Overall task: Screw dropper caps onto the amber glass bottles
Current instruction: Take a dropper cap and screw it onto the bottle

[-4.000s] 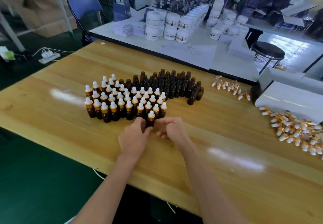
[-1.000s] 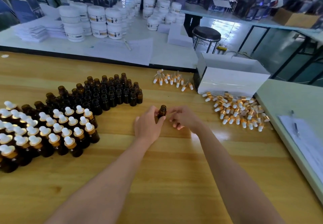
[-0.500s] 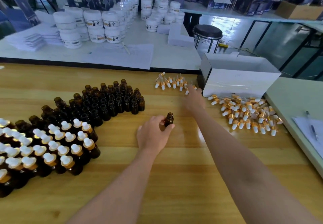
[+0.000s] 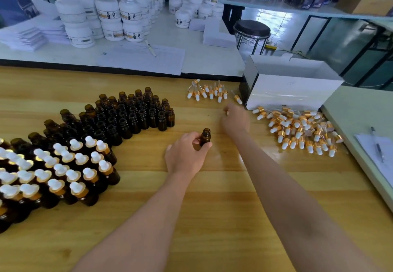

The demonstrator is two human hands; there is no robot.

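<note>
One uncapped bottle (image 4: 205, 136) upright, pinched between left fingers (image 4: 193, 136).

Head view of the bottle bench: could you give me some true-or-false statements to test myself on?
1. The left hand grips a small amber glass bottle upright. True.
2. That bottle already wears a cap. False: its mouth is open.
3. The large pile of white-bulbed, gold-collared dropper caps lies to the right of the right hand. True.
4. The capped amber bottles stand farther from the person than the uncapped amber bottles. False: the capped ones are nearer.
</note>
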